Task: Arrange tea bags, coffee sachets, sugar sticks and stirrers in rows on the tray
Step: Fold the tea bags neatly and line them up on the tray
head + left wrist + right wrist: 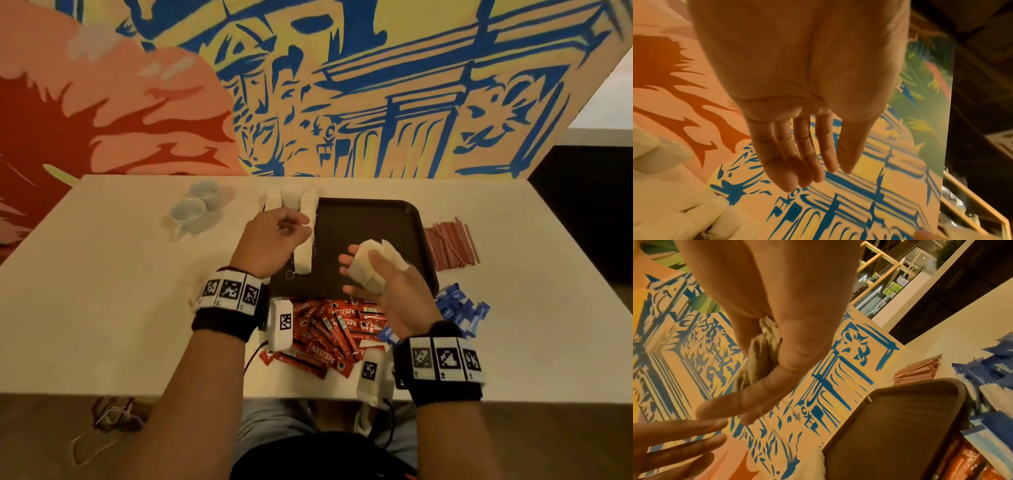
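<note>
Along the left edge of the tray, seen from the head camera, one row of tea bags lies with its long axis running from the near edge toward the far edge. The right hand grips a bunch of tea bags over the tray's middle, while coffee sachets, sugar sticks and stirrers wait in heaps on the bench, so most work remains. From the left wrist, the left hand hangs with straight, empty fingers. From the right wrist, thumb and fingers pinch the bags, a string trailing below.
</note>
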The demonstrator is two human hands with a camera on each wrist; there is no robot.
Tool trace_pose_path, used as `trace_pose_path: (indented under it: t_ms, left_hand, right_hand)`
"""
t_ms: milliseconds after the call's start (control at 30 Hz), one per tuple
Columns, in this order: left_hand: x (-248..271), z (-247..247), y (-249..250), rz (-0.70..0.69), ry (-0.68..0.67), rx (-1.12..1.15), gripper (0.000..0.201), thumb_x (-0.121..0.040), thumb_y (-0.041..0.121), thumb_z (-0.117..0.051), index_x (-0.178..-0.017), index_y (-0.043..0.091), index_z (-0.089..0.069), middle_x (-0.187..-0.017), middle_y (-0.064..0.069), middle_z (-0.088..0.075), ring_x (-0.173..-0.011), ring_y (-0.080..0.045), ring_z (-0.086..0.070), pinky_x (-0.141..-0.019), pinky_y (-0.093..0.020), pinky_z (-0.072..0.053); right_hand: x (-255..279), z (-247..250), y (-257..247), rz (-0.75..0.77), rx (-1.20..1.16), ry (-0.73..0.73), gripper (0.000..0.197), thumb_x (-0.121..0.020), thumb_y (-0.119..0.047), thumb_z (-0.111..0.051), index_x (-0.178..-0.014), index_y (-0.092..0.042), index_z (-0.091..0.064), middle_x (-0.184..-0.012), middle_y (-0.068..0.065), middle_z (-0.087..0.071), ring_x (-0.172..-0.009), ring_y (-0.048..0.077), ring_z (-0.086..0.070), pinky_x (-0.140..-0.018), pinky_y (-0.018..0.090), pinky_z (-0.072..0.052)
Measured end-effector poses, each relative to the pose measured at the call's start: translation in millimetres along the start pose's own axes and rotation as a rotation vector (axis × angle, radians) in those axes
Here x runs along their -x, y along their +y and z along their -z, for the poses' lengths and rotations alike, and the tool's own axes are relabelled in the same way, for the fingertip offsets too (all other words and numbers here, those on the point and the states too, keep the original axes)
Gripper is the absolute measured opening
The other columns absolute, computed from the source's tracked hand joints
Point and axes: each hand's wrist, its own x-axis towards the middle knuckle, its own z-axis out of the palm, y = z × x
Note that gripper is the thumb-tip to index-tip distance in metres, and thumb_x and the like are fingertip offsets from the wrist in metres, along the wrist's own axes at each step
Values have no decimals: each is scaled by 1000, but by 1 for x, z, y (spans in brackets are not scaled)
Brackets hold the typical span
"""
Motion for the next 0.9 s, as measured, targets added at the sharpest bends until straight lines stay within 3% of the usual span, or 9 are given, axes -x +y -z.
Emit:
trace_pose_path:
  t_ms: [133,267,333,433,567,633,767,900]
  left_hand:
    - [32,0,20,6,-58,148,12,-90,30,-72,-102,31,-74,-96,10,-72,-91,-9,-69,-82,-37,-60]
    - [60,-3,31,6,-147,268,14,-92,28,-71,-106,29,-74,-97,5,-72,-91,-13,-70,-73,-29,-61]
    - [70,-5,34,26,-185,313,18,-92,27,-71,-110,26,-73,-101,2,-73,-93,-13,-70,-77,-34,-62]
    - [82,-7,36,48,-275,347,25,-89,28,-73,-114,26,-70,-103,2,-74,-96,-9,-70,-81,-40,-62]
    - [89,-8,38,53,-337,373,33,-86,26,-76,-117,25,-67,-100,-1,-76,-95,-14,-73,-86,-41,-61]
    - [90,-7,39,44,-310,398,25,-86,22,-76,-111,23,-70,-93,-2,-76,-90,-16,-73,-86,-40,-60]
    - [93,-6,36,36,-309,384,20,-84,18,-78,-104,17,-73,-93,-6,-76,-88,-19,-73,-84,-38,-60]
    - [96,-2,37,20,-341,394,24,-86,26,-75,-108,17,-72,-97,-2,-76,-91,-16,-73,-82,-36,-59]
  right_hand:
    - [10,-7,-6,76,14,22,26,-104,-27,-52,-115,-12,-71,-113,7,-75,-107,22,-72,-80,39,-60]
    - [18,-12,-8,119,63,18,26,-102,-29,-56,-114,-13,-72,-109,3,-76,-98,17,-73,-77,34,-60]
    - [20,-13,-7,144,126,36,26,-100,-31,-58,-112,-14,-73,-104,4,-77,-92,19,-73,-75,33,-59]
    - [24,-14,-6,181,226,52,26,-98,-37,-62,-108,-17,-75,-96,5,-76,-76,22,-67,-72,39,-55]
    - [32,-15,-10,198,276,75,21,-97,-32,-65,-99,-12,-73,-72,1,-67,-57,15,-57,-56,30,-47]
    - [35,-15,-11,231,307,81,22,-96,-30,-66,-99,-9,-73,-71,3,-66,-56,15,-55,-53,27,-46]
    - [38,-15,-12,280,310,111,20,-94,-28,-70,-100,-10,-75,-78,18,-65,-59,20,-52,-52,25,-43]
    - [40,-16,-13,281,358,101,22,-91,-28,-73,-95,-7,-75,-70,10,-61,-59,20,-51,-54,27,-44]
